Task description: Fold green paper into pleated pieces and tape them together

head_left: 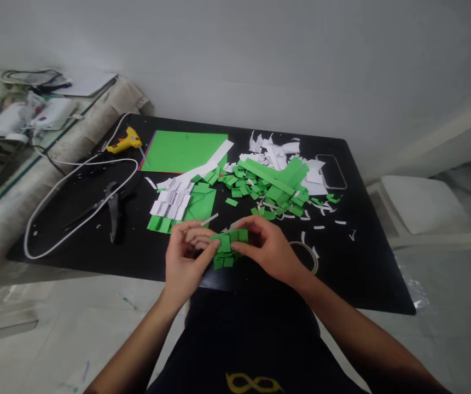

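Note:
Near the front edge of the black table, my left hand (188, 254) and my right hand (266, 246) grip a small green folded-paper piece (226, 249) made of joined squares. My left thumb presses on its left side; the right thumb and fingers pinch its right side. Just beyond my left hand lies a white-and-green folded-paper piece (172, 202), partly on green paper. A heap of green paper strips and squares (274, 183) spreads behind my right hand, with white paper scraps (276, 153) at its back.
Green paper sheets (186, 150) lie at the back of the table (354, 262). A yellow glue gun (125, 141), a white cable (65, 178) and dark-handled scissors (112, 210) are on the left. A tape roll (311, 257) sits by my right wrist. A phone-shaped frame (334, 172) lies at the back right.

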The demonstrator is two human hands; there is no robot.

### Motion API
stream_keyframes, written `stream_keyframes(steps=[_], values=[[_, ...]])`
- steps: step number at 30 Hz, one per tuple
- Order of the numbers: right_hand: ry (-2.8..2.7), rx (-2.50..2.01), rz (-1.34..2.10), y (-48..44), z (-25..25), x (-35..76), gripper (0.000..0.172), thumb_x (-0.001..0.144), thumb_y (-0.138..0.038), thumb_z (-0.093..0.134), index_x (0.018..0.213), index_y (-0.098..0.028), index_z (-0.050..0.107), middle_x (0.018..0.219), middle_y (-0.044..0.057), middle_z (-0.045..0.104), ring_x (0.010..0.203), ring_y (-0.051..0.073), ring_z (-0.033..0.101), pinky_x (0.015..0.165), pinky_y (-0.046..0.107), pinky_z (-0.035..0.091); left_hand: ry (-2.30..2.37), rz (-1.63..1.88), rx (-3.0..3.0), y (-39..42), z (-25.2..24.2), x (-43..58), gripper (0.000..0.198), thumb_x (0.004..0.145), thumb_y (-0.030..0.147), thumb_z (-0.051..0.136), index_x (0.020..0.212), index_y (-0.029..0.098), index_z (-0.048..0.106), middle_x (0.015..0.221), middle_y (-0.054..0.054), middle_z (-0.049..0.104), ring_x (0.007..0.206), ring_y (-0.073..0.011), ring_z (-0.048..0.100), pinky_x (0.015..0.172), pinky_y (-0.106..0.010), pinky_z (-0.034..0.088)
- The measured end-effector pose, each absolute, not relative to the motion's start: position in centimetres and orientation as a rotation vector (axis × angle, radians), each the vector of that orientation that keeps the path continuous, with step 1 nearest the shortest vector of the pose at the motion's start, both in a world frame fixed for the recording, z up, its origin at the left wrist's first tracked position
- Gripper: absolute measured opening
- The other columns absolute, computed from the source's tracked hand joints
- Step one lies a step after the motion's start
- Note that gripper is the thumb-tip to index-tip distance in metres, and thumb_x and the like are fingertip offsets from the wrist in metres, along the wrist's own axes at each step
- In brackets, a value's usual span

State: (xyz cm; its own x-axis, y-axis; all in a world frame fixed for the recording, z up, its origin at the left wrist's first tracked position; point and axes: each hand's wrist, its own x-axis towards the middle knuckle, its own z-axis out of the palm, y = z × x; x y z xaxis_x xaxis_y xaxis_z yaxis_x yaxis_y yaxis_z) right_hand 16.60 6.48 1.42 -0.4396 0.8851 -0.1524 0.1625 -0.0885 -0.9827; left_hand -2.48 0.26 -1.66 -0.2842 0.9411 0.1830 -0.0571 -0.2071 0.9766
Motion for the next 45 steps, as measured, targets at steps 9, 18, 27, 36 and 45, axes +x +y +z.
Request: stream_keyframes(steps=[9,18,27,36,45], values=[[-1.434,-0.943,1.669,5.3,-0.4,16.7,0.047,0.079,-0.025,0.089,0.114,-0.029,0.058,0.106,0.0,0.073,0.094,0.02,0.074,0.087,0.037,0.061,1.296,1.726,1.007,1.9,-2.8,-2.4,0.045,0.081,0.02,0.089,0.113,0.023,0.057,0.09,0.0,0.079,0.074,-0.0104,0.074,0.068,-0.02,0.058],[-1.455,-1.022,1.649,6.3,-1.2,14.8,0.023,0.08,-0.024,0.082,0.1,-0.024,0.071,0.083,-0.002,0.071,0.08,0.019,0.07,0.078,0.035,0.059,1.325,1.73,1.029,2.3,-1.7,-3.9,0.044,0.085,0.024,0.086,0.116,0.024,0.055,0.095,-0.002,0.081,0.07,-0.0092,0.073,0.068,-0.02,0.058],[-1.647,-1.182,1.026,4.1,-0.9,14.9,0.019,0.092,-0.026,0.074,0.11,-0.023,0.079,0.141,0.016,0.064,0.14,0.032,0.06,0.121,0.055,0.045,1.475,1.881,1.412,1.2,-2.0,-1.6,0.044,0.086,0.008,0.081,0.12,0.023,0.057,0.1,-0.002,0.08,0.082,-0.0141,0.08,0.073,-0.024,0.065],[-1.004,-0.825,1.821,2.8,-0.8,14.6,0.027,0.094,-0.045,0.077,0.116,-0.029,0.078,0.114,0.004,0.078,0.115,0.026,0.071,0.109,0.044,0.054,1.39,1.682,1.866,-0.2,-2.3,0.5,0.042,0.087,0.008,0.079,0.123,0.024,0.067,0.108,-0.007,0.082,0.096,-0.0219,0.081,0.089,-0.038,0.068],[-1.034,-1.121,1.644,3.5,-0.6,15.2,0.029,0.096,-0.05,0.076,0.085,-0.023,0.076,0.077,-0.001,0.066,0.075,0.017,0.06,0.077,0.032,0.052,1.276,1.656,1.553,0.1,-0.2,-0.7,0.009,0.102,0.015,0.064,0.101,0.021,0.069,0.108,-0.006,0.071,0.105,-0.0193,0.07,0.094,-0.036,0.057]])
